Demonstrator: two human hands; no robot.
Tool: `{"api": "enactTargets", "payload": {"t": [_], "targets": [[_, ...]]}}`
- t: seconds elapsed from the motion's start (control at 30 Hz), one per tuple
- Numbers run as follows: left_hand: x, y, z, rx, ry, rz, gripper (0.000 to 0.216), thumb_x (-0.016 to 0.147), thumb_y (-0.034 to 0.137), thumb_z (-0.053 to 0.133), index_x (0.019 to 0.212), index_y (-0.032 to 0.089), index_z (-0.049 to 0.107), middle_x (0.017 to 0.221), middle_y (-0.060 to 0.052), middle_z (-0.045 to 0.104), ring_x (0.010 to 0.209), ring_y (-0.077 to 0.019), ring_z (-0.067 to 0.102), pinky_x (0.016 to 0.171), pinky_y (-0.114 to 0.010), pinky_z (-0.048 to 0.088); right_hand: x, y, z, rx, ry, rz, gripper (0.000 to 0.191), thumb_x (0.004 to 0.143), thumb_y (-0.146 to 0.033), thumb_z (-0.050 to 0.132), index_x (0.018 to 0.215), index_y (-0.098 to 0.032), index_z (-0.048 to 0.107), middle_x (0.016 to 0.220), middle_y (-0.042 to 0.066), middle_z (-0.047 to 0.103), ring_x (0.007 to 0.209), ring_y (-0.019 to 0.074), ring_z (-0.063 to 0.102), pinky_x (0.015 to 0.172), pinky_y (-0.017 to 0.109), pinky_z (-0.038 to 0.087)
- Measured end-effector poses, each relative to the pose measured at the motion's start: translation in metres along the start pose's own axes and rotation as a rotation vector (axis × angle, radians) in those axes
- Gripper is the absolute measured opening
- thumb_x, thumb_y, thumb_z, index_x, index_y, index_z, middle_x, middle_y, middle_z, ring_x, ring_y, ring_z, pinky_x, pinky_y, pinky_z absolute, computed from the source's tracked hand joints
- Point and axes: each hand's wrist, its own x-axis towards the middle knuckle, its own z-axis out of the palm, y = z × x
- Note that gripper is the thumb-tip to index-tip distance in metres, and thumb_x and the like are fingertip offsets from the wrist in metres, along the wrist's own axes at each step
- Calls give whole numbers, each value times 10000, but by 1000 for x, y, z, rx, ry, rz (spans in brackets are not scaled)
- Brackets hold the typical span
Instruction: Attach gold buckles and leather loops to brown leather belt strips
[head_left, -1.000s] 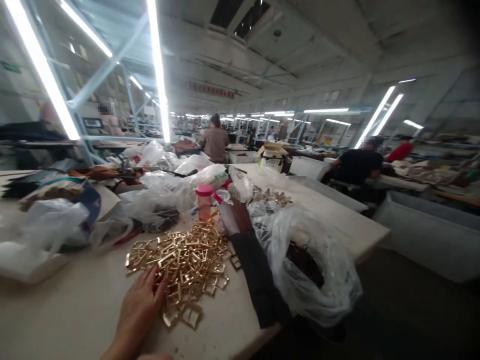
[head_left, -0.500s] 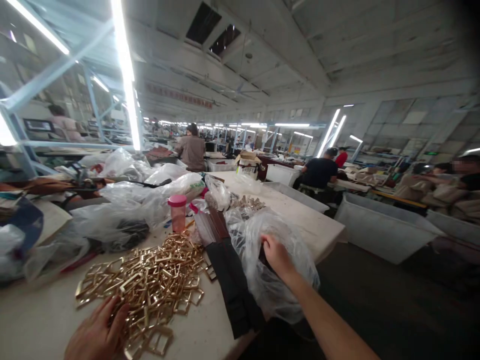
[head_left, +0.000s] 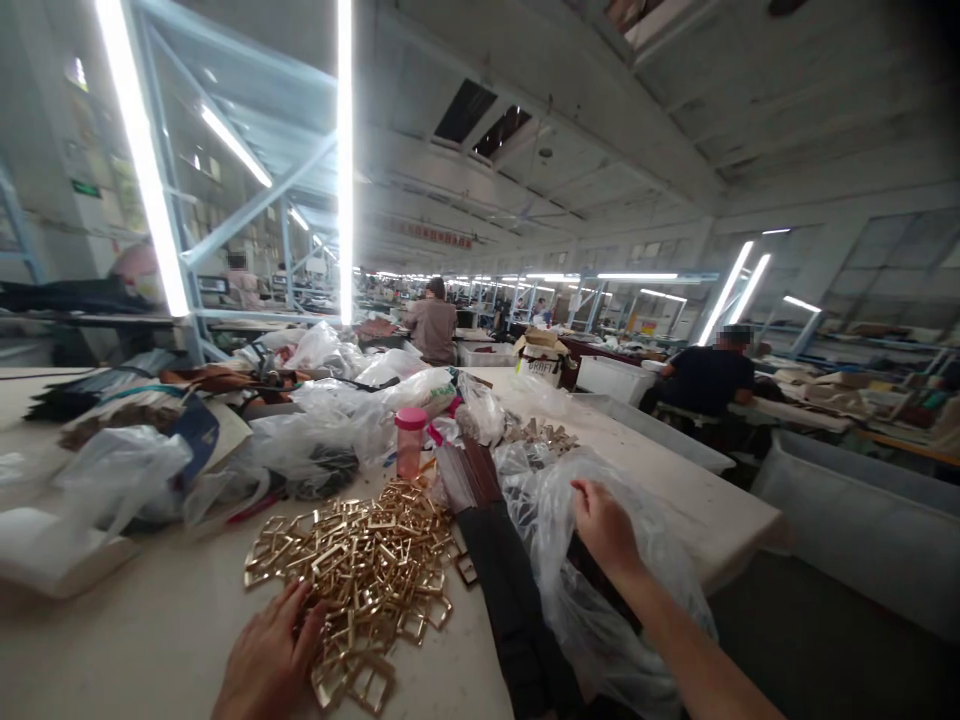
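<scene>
A heap of gold metal buckles [head_left: 375,560] lies on the pale tabletop. At its near left edge rests my left hand [head_left: 266,650], fingers loosely stretched and touching the outer buckles. My right hand [head_left: 609,530] has its fingers closed on the rim of a clear plastic bag [head_left: 559,600] at the table's right edge. Something dark shows inside the bag under my wrist. Between heap and bag lies a stack of dark straps [head_left: 510,590], with brown strips [head_left: 478,470] at its far end.
Behind the heap stands a pink lidded jar [head_left: 409,445]. Plastic-wrapped bundles [head_left: 330,430] cover the table's left and back. A cardboard box in a white bucket [head_left: 538,360] stands farther back. Large grey bins [head_left: 855,540] line the right side, where a person in dark clothes [head_left: 709,380] sits.
My view has turned left, so the table and both hands appear farther right. The left hand stays at the buckles, and the right hand stays closed on the bag's rim.
</scene>
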Motion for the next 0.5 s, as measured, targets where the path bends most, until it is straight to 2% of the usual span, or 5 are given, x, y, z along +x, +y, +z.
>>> {"api": "enactTargets", "payload": {"t": [0.1, 0.17, 0.23, 0.37, 0.5], "targets": [[-2, 3, -3, 2, -4, -11, 608, 831, 517, 266, 1222, 116, 503, 1301, -120, 502, 1187, -259, 460, 1010, -413, 333, -5, -52, 15, 56, -55, -182, 325, 899, -264, 310, 1149, -182, 501, 1110, 79, 598, 994, 149, 570, 854, 220, 399], [-4, 4, -6, -5, -12, -26, 598, 833, 508, 270, 1220, 118, 505, 1302, -115, 502, 1192, -256, 456, 1017, -414, 327, -9, -86, 38, 60, -128, -242, 290, 828, -299, 469, 1080, -184, 556, 1012, 78, 636, 929, 178, 603, 802, 236, 428], [-5, 3, -7, -22, -10, -37, 585, 839, 494, 267, 1212, 117, 513, 1295, -113, 510, 1188, -248, 462, 1014, -403, 337, -10, -110, 62, 30, -171, -212, 315, 740, -312, 585, 998, -131, 594, 960, 127, 639, 879, 243, 621, 747, 297, 453], [-5, 1, -7, -61, 11, -43, 572, 844, 481, 269, 1203, 114, 522, 1265, -113, 539, 1179, -245, 475, 1007, -399, 351, -7, -128, 92, -20, -202, -120, 391, 623, -246, 687, 958, -69, 591, 956, 201, 621, 885, 331, 613, 721, 380, 455], [-4, 0, -5, -100, 23, -37, 570, 843, 474, 280, 1186, 95, 533, 1248, -127, 551, 1174, -258, 477, 1006, -417, 348, -6, -129, 99, 1, -244, -93, 345, 677, -144, 593, 1015, -81, 565, 983, 194, 629, 925, 312, 612, 738, 357, 441]]}}
